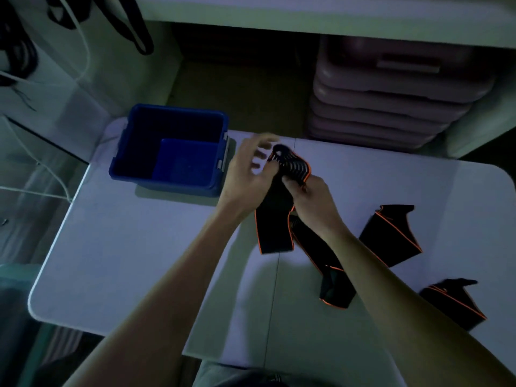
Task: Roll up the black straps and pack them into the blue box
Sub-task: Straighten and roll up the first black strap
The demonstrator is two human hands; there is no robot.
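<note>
A black strap with orange edging (275,219) hangs over the white table, its ribbed upper end (293,166) lifted. My right hand (312,196) pinches that upper end from the right. My left hand (248,169) is beside it on the left, fingers spread and blurred, touching the strap's top edge. The blue box (134,152) stands to the left at the table's far edge, with nothing visible inside. Two more black straps lie to the right, one (391,236) folded near my right forearm, the other (452,303) at the right front.
The white folding table (139,261) has rounded corners and a centre seam. A stack of pinkish plastic lids or trays (391,107) stands behind it on the right. Dark straps (134,26) and white cables (83,51) hang at the back left.
</note>
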